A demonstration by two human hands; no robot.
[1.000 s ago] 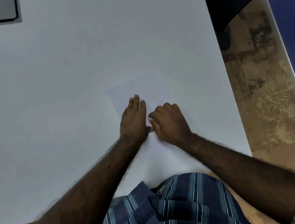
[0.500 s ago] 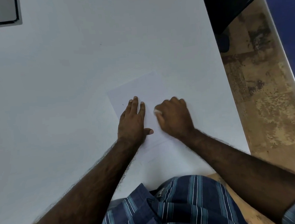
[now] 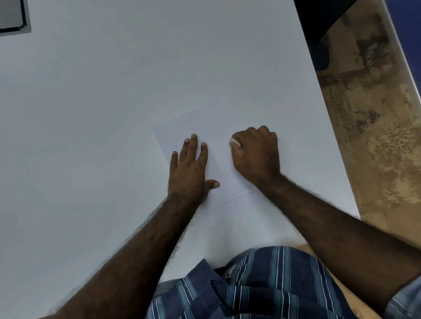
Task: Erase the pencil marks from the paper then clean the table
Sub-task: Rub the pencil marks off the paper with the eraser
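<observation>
I have the left hand [image 3: 190, 171] flat, fingers straight, pressing down the left part of the paper [image 3: 195, 120], which lies at the centre of the frame on the white counter [image 3: 99, 118]. The right hand [image 3: 256, 155] is curled round a small white eraser [image 3: 234, 142], of which only a sliver shows at the knuckles, and holds it on the sheet to the right of centre. A tiny dark speck [image 3: 176, 145] sits near the sheet's left edge; whether it is pencil I cannot tell.

My worry: a hard stroke away from the pinned side could buckle or tear the thin sheet, since the left hand anchors only one edge. The crumbs are too fine to see, so some could be missed when I wipe.

Compared with a second ago, the right hand has travelled up and to the right, away from the left, which has kept its place.
</observation>
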